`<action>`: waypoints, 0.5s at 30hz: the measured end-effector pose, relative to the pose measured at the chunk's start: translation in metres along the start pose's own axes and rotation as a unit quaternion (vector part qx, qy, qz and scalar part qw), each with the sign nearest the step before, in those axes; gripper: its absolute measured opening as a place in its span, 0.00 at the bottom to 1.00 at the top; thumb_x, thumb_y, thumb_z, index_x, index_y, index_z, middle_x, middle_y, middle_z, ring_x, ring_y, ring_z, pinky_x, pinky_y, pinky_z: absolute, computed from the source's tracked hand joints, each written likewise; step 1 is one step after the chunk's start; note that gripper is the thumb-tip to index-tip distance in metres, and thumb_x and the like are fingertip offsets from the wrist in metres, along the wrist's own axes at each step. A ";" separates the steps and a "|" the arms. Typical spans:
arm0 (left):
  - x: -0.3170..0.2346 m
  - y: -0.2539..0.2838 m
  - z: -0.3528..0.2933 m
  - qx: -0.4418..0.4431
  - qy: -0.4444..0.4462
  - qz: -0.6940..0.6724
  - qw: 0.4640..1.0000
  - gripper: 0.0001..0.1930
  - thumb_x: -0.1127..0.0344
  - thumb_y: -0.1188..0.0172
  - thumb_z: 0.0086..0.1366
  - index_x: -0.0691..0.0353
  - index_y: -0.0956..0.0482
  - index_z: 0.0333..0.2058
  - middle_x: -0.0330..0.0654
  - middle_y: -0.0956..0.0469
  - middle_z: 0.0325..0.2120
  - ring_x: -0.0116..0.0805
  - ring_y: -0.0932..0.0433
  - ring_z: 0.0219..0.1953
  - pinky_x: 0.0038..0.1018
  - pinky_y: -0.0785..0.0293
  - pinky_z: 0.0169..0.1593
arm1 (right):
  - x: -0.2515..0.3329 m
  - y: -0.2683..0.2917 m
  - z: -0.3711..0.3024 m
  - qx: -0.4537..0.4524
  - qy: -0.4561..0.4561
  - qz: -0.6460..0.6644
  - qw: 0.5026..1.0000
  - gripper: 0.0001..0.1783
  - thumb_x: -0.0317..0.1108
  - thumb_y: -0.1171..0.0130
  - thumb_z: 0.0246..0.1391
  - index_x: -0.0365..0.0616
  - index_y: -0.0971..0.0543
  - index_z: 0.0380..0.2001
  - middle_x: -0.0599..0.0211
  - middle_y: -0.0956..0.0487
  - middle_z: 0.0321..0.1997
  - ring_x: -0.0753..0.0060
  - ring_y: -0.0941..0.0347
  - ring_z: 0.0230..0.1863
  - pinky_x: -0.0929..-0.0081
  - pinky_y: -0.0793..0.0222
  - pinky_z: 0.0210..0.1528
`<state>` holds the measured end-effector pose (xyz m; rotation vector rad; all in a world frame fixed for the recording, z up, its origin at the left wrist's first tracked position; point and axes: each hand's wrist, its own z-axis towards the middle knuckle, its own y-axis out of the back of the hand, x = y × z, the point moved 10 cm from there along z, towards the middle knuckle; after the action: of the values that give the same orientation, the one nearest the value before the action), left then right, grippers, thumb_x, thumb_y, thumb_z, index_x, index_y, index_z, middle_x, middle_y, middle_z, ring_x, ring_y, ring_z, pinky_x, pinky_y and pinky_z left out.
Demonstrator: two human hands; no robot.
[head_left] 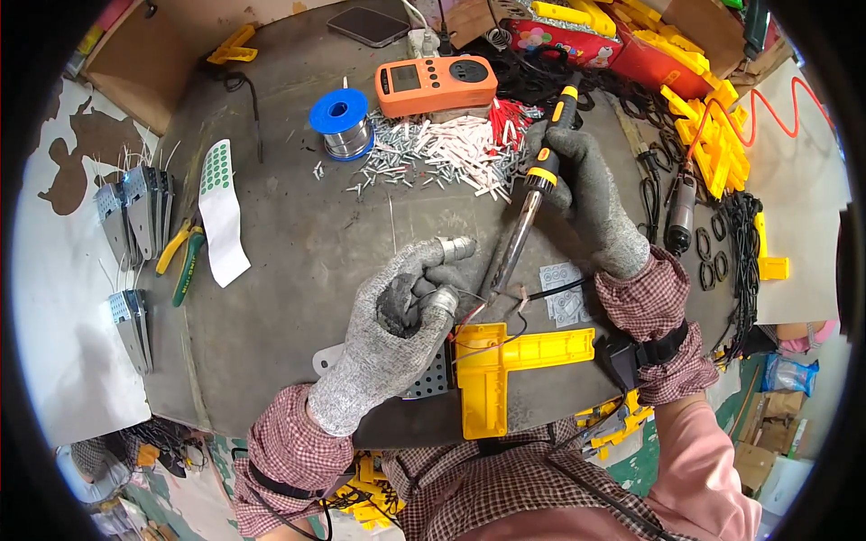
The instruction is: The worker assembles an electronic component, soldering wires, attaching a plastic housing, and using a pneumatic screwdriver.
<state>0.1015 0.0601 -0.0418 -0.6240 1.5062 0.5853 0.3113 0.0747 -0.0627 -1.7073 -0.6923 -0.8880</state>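
My right hand (586,180), in a grey-black work glove, is closed round the black-and-yellow handle of a soldering iron (519,230). The iron's metal barrel slants down toward a joint of thin red and dark wires (474,314). My left hand (397,311), gloved with its fingers curled and silvery wraps on the fingertips, pinches a thin wire that reaches toward the iron's tip. Below the tip lies a yellow plastic T-shaped housing (485,388), its hollow side up. A perforated dark metal plate (428,379) sits beside it, partly hidden by my left hand.
Screws and pale sleeves (451,153) lie in a heap behind my hands, with a solder spool (343,124) and orange meter (436,86). At left are pliers (185,257) and metal plates (135,207). Yellow parts (708,135) and black cables (740,261) crowd the right.
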 end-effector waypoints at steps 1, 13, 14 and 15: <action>-0.001 -0.001 0.001 0.001 -0.001 0.000 1.000 0.20 0.76 0.45 0.69 0.70 0.29 0.59 0.41 0.21 0.40 0.25 0.22 0.45 0.23 0.27 0.54 | 0.008 0.013 0.000 -0.046 0.044 -0.092 0.994 0.14 0.42 0.55 0.66 0.47 0.28 0.31 0.80 0.41 0.10 0.82 0.47 0.10 0.82 0.46 0.18; -0.004 -0.007 0.000 0.008 -0.022 0.018 1.000 0.19 0.78 0.47 0.69 0.69 0.27 0.58 0.40 0.20 0.39 0.24 0.22 0.43 0.22 0.27 0.51 | 0.019 0.009 -0.004 -0.049 0.038 -0.142 0.988 0.15 0.43 0.54 0.66 0.46 0.27 0.31 0.78 0.33 0.15 0.85 0.46 0.12 0.84 0.48 0.18; -0.003 -0.008 0.000 0.010 -0.021 0.008 1.000 0.19 0.77 0.47 0.69 0.68 0.28 0.58 0.40 0.20 0.40 0.24 0.22 0.43 0.22 0.27 0.50 | 0.020 0.007 -0.004 -0.033 0.040 -0.140 0.989 0.15 0.44 0.54 0.66 0.46 0.26 0.31 0.78 0.32 0.15 0.86 0.46 0.12 0.85 0.48 0.19; -0.002 -0.007 0.000 0.010 -0.018 -0.002 1.000 0.19 0.76 0.47 0.69 0.68 0.28 0.59 0.40 0.20 0.40 0.24 0.22 0.42 0.22 0.26 0.50 | 0.020 0.006 -0.004 -0.032 0.039 -0.139 0.989 0.15 0.44 0.54 0.66 0.46 0.26 0.31 0.78 0.32 0.15 0.86 0.46 0.12 0.85 0.48 0.19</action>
<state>0.1066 0.0552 -0.0401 -0.5992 1.4751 0.5746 0.3265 0.0696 -0.0489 -1.6468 -0.8704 -1.1757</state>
